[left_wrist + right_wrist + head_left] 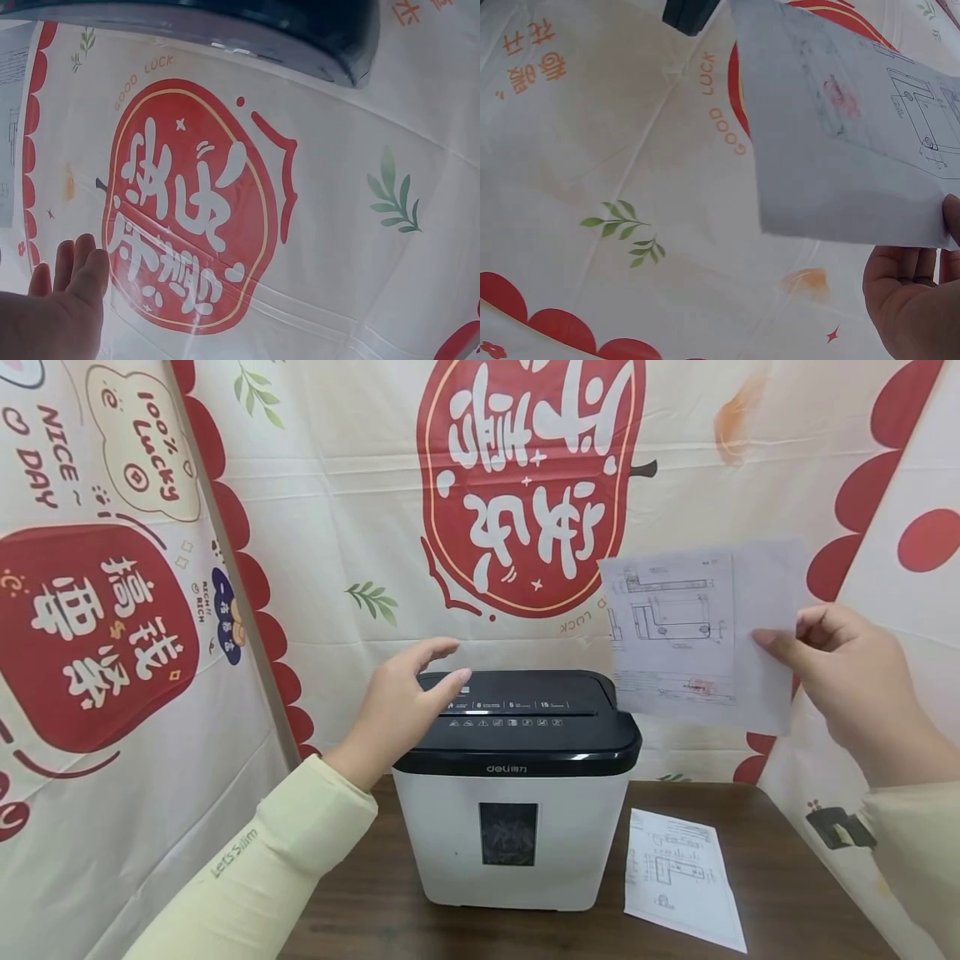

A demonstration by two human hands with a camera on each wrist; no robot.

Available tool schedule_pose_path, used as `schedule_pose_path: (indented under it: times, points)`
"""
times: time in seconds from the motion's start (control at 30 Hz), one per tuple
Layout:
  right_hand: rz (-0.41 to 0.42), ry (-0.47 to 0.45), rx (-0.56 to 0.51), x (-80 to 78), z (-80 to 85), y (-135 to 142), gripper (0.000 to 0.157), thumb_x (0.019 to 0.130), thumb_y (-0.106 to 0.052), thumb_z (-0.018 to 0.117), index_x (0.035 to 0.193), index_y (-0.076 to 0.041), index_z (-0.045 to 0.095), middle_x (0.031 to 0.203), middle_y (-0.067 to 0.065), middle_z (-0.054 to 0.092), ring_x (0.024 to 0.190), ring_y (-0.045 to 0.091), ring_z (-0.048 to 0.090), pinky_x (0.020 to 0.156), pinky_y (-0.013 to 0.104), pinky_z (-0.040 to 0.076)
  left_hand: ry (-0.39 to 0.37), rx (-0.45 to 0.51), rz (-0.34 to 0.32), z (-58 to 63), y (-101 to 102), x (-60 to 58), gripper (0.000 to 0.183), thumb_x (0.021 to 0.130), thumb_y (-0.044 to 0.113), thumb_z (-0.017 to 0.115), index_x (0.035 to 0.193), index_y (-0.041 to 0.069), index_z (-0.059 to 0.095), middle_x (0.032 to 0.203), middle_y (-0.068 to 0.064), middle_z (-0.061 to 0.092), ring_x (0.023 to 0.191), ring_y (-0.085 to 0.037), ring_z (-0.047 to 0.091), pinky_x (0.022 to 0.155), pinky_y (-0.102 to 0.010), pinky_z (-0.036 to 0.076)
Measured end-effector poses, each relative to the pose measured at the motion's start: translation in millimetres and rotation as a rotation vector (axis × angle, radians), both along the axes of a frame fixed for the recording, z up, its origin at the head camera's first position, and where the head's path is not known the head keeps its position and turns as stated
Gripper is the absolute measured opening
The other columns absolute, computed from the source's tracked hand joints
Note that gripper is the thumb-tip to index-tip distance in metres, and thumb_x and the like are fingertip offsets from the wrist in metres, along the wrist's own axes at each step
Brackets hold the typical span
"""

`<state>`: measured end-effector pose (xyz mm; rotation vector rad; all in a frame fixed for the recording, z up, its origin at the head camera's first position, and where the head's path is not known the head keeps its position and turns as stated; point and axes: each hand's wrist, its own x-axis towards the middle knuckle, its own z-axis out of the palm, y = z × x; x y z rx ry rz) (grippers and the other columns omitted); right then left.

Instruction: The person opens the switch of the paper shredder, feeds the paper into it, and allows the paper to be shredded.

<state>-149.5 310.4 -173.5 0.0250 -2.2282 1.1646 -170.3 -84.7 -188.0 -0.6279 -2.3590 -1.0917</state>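
My right hand [862, 672] pinches the right edge of a sheet of paper [675, 643] between thumb and fingers. The sheet carries line drawings and a small red stamp, and it hangs upright right of the paper shredder [517, 835]. In the right wrist view the paper [817, 180] slants across the upper right, with the thumb on its edge. My left hand [405, 697] holds nothing, its fingers relaxed and thumb apart, over the left part of the shredder's black lid [525, 739]. The left wrist view shows that hand [64, 307] with its fingers extended.
A second printed sheet [682, 881] lies on the dark wooden table [360, 893], right of the shredder. The shredder has a feed slot across its top and a dark window in front. Printed cloth [337, 510] hangs behind and at both sides.
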Motion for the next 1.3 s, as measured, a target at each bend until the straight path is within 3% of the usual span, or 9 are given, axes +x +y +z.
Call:
schedule_pose_path:
  times: [0.17, 0.37, 0.67, 0.93, 1.3]
  points:
    - [0.046, 0.034, -0.030, -2.4, 9.0, -7.6, 0.018, 0.091, -0.025, 0.068, 0.093, -0.012, 0.056, 0.079, -0.030, 0.060, 0.070, -0.004, 0.055, 0.056, 0.008, 0.043, -0.026, 0.018, -0.030, 7.0, 4.0, -4.1, 0.044, 0.093, 0.025, 0.065, 0.133, 0.011, 0.057, 0.134, -0.005, 0.058, 0.127, -0.019, 0.051, 0.109, -0.039, 0.039]
    - [0.131, 0.056, -0.086, -6.3, 17.5, -20.7, 0.010, 0.089, -0.021, 0.070, 0.092, -0.015, 0.062, 0.082, -0.023, 0.065, 0.072, -0.001, 0.061, 0.061, 0.009, 0.048, -0.055, 0.030, -0.043, 14.0, 10.5, -8.4, 0.044, 0.093, 0.026, 0.065, 0.134, 0.012, 0.056, 0.133, -0.004, 0.059, 0.126, -0.019, 0.051, 0.108, -0.037, 0.040]
    - [0.162, 0.003, -0.013, -7.6, 25.6, -43.8, 0.023, 0.091, -0.032, 0.067, 0.105, -0.015, 0.062, 0.100, -0.019, 0.065, 0.085, 0.002, 0.062, 0.066, 0.014, 0.046, -0.092, 0.060, -0.077, 24.6, 22.1, -16.9, 0.044, 0.092, 0.026, 0.066, 0.132, 0.011, 0.057, 0.127, -0.005, 0.062, 0.120, -0.017, 0.055, 0.107, -0.033, 0.040]
    - [0.276, 0.053, -0.033, -14.3, 25.9, -65.1, 0.016, 0.092, -0.023, 0.067, 0.102, -0.012, 0.063, 0.100, -0.017, 0.066, 0.086, 0.005, 0.065, 0.066, 0.018, 0.050, -0.178, 0.118, -0.084, 31.0, 28.7, -22.1, 0.043, 0.092, 0.029, 0.066, 0.131, 0.013, 0.057, 0.122, -0.004, 0.063, 0.113, -0.019, 0.058, 0.095, -0.037, 0.050]
    - [0.364, 0.052, -0.046, -22.9, 23.3, -91.2, 0.014, 0.092, -0.021, 0.066, 0.102, -0.012, 0.064, 0.102, -0.011, 0.067, 0.088, 0.010, 0.064, 0.071, 0.019, 0.052, -0.243, 0.208, -0.079, 34.5, 29.7, -29.9, 0.036, 0.091, 0.027, 0.068, 0.124, 0.015, 0.062, 0.113, 0.000, 0.067, 0.108, -0.015, 0.061, 0.097, -0.040, 0.048]
